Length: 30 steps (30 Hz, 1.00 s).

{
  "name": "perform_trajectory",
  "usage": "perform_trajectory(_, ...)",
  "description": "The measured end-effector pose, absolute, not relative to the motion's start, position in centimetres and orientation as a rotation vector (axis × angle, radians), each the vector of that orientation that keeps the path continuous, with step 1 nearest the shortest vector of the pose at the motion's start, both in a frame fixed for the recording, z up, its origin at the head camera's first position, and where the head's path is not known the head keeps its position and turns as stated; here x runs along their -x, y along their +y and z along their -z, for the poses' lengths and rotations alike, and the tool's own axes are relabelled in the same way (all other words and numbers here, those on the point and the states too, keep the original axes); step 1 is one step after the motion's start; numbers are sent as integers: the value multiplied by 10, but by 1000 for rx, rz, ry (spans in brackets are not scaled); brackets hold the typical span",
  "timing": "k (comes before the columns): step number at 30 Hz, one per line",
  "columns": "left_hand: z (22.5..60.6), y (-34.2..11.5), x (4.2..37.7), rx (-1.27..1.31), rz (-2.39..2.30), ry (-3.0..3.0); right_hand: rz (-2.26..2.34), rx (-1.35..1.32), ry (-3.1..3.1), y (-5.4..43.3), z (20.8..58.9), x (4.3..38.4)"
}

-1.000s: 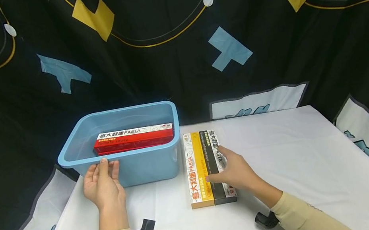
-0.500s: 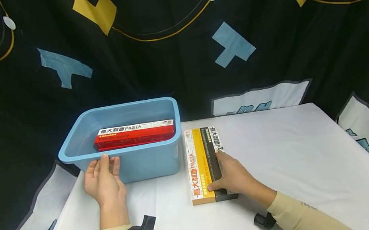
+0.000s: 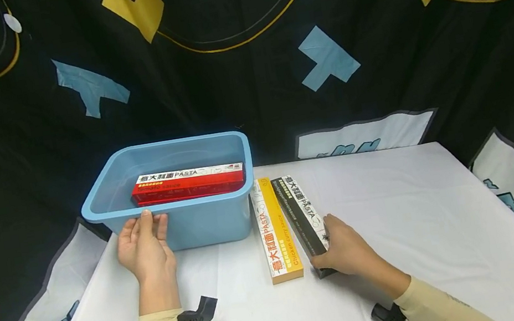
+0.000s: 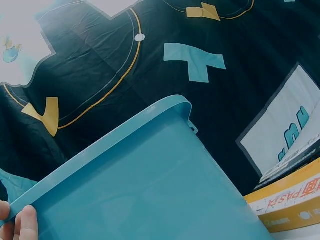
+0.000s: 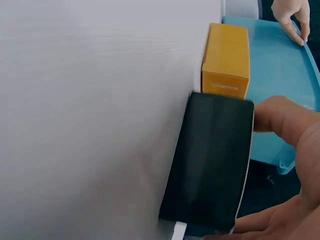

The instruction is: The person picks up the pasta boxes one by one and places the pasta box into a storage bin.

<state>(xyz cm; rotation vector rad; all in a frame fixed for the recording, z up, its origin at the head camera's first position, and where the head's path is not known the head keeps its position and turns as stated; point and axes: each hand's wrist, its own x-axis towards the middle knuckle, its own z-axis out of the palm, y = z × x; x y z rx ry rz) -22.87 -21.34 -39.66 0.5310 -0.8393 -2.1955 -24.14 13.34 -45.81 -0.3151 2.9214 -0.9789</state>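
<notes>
A blue plastic bin (image 3: 206,222) stands at the left of the table, with a red tomato sauce pasta box (image 3: 190,185) lying inside it. My left hand (image 3: 146,251) pinches the bin's front rim between thumb and fingers; the left wrist view shows those fingertips on the rim (image 4: 100,150). My right hand (image 3: 348,247) grips the near end of a black pasta box (image 3: 299,221), thumb on one side and fingers on the other. That box slants away from a yellow chicken curry pasta box (image 3: 279,235), which lies beside the bin. In the right wrist view the black box's end (image 5: 207,162) faces the camera.
A white cloth covers the table (image 3: 395,206). Behind it hangs a dark backdrop (image 3: 246,89) with yellow and blue patches. Black wrist cameras sit on both sleeves, the left one (image 3: 197,315) near the front.
My right hand has closed round the black box and moved it rightward, so a gap now parts its near end from the yellow box. The left hand keeps its hold on the rim.
</notes>
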Motion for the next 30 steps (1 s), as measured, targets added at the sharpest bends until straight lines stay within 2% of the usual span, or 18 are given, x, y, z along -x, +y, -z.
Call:
perform_trajectory(16, 395, -214, 229, -527, 2200, -819, 646, 219, 3052, 170, 449, 212)
perform_trajectory(22, 396, -213, 228, -539, 2205, -816, 804, 97, 3032, 204, 451, 211)
perform_trajectory(30, 397, -213, 229, -516, 2196, -803, 1258, -86, 3031, 240, 438, 207)
